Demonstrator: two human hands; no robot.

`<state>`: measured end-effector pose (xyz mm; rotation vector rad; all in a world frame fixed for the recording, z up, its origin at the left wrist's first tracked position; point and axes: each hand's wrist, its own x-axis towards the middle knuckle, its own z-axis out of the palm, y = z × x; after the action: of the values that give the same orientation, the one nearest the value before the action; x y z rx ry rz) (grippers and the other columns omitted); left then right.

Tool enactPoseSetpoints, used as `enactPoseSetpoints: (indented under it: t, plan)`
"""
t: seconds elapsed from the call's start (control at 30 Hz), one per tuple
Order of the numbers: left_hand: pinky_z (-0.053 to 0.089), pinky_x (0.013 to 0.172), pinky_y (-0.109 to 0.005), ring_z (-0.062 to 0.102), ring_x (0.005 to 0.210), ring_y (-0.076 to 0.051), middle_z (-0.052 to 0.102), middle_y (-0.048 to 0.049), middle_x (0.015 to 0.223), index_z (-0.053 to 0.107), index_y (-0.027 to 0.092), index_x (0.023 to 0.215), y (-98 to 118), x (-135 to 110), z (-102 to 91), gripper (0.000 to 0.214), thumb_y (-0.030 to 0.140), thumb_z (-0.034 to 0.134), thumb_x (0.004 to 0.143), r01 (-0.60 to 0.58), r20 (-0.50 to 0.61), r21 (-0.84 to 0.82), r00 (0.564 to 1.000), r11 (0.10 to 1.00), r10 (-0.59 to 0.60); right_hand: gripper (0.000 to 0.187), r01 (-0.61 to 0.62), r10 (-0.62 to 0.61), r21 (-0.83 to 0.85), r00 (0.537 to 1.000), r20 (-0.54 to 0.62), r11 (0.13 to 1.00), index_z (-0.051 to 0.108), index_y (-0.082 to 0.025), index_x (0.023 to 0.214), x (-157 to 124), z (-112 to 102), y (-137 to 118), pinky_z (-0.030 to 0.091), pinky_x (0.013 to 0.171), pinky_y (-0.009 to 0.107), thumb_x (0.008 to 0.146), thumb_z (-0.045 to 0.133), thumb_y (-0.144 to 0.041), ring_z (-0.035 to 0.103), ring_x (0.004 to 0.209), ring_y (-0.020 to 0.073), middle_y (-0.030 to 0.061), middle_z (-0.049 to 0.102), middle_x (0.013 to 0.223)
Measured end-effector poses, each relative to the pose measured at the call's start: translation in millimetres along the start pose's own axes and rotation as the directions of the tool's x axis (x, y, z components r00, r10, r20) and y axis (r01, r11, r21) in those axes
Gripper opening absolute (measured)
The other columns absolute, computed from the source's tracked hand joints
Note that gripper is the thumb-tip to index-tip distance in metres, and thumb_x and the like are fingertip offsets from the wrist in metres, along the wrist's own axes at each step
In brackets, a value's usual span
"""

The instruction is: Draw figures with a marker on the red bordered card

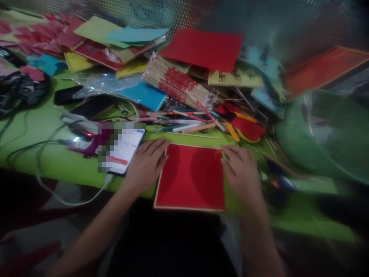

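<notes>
A red square sheet of paper (191,177) lies on the green table (49,161), its near edge hanging over the table's front. My left hand (147,163) rests flat against the sheet's left edge, fingers stretched toward its top left corner. My right hand (240,169) lies flat at the sheet's right edge, fingertips on the top right corner. Neither hand holds anything.
A phone (125,152) with a lit screen lies left of my left hand, cables running off it. Behind the sheet are pens and sticks (187,123), a bundle of wooden sticks (177,82), stacked coloured paper (204,48) and a green plastic bag (325,130) at right.
</notes>
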<state>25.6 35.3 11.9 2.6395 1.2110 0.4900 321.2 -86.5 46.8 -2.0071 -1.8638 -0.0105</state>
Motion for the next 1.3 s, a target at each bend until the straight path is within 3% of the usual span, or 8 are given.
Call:
enactPoseSetpoints:
  t: [0.43,0.7,1.0,1.3]
  plan:
    - [0.049,0.114,-0.056,0.058,0.141,-0.034,0.065,-0.0073,0.155,0.063,0.023,0.149,6,2,-2.7,0.045,0.033,0.044,0.109,0.043,0.034,0.058,0.998,0.997,-0.045,0.042,-0.005,0.006,-0.013,0.999,0.038,1.000,0.067,-0.022,0.142,-1,1,2,0.049,0.105,0.054,0.110,0.046,-0.038,0.062,0.122,0.0341,0.0145,0.071,0.133]
    - [0.048,0.115,-0.056,0.060,0.139,-0.035,0.066,-0.0138,0.151,0.052,0.019,0.158,2,0,-1.1,0.055,0.038,0.044,0.107,0.066,0.026,-0.003,0.997,0.998,-0.066,0.042,0.001,-0.001,-0.019,1.000,0.029,1.000,0.067,-0.021,0.141,0,1,1,0.049,0.106,0.053,0.110,0.045,-0.038,0.062,0.122,0.0339,0.0146,0.070,0.134]
    - [0.050,0.115,-0.056,0.062,0.135,-0.034,0.068,-0.0120,0.148,0.062,0.019,0.148,2,-4,-1.8,0.047,0.031,0.044,0.106,0.076,-0.066,0.010,0.995,0.997,-0.076,0.040,0.008,-0.007,-0.020,1.000,0.016,1.000,0.068,-0.024,0.139,2,3,-1,0.051,0.102,0.054,0.108,0.046,-0.037,0.063,0.119,0.0341,0.0135,0.072,0.133]
    - [0.049,0.116,-0.057,0.060,0.137,-0.035,0.067,-0.0139,0.149,0.067,0.016,0.143,3,-3,-3.2,0.046,0.037,0.043,0.109,0.041,-0.057,0.032,0.998,0.999,-0.039,0.048,0.059,-0.054,-0.037,0.991,0.126,0.998,0.059,-0.022,0.152,2,12,-12,0.048,0.109,0.053,0.107,0.047,-0.034,0.061,0.132,0.0343,0.0140,0.068,0.148]
